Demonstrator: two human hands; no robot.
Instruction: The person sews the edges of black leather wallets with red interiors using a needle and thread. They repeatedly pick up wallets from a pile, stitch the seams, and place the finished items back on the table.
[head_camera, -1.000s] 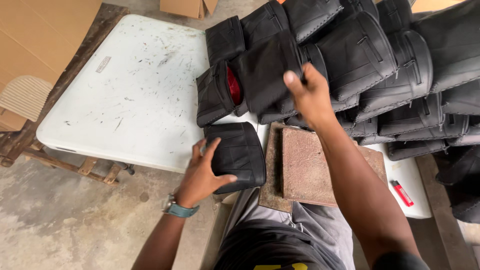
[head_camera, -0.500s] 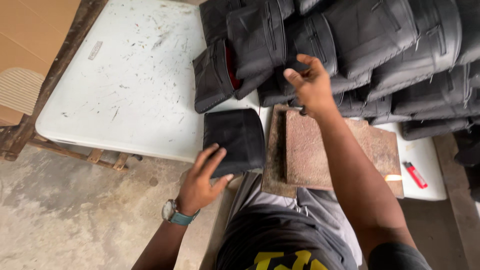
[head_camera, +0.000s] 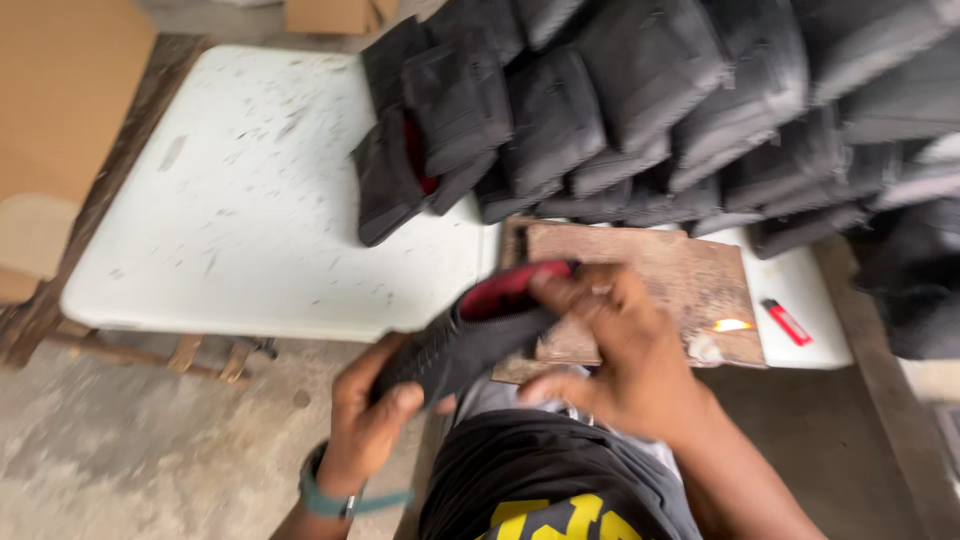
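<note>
Left hand (head_camera: 368, 425), a teal band at its wrist, curls its fingers round the lower end of a black pouch (head_camera: 460, 345) held just off the near edge of the white table (head_camera: 250, 230). Right hand (head_camera: 625, 355) pinches the pouch's open, red-lined mouth above a worn wooden board (head_camera: 660, 275). Behind the board, black pouches (head_camera: 640, 110) lie heaped; to its right rest a small flame (head_camera: 730, 325) and a red lighter (head_camera: 788, 322).

Motion blur smears your black pouch (head_camera: 470, 340); the stacked pouches (head_camera: 700, 110) run off the top and right edges.
</note>
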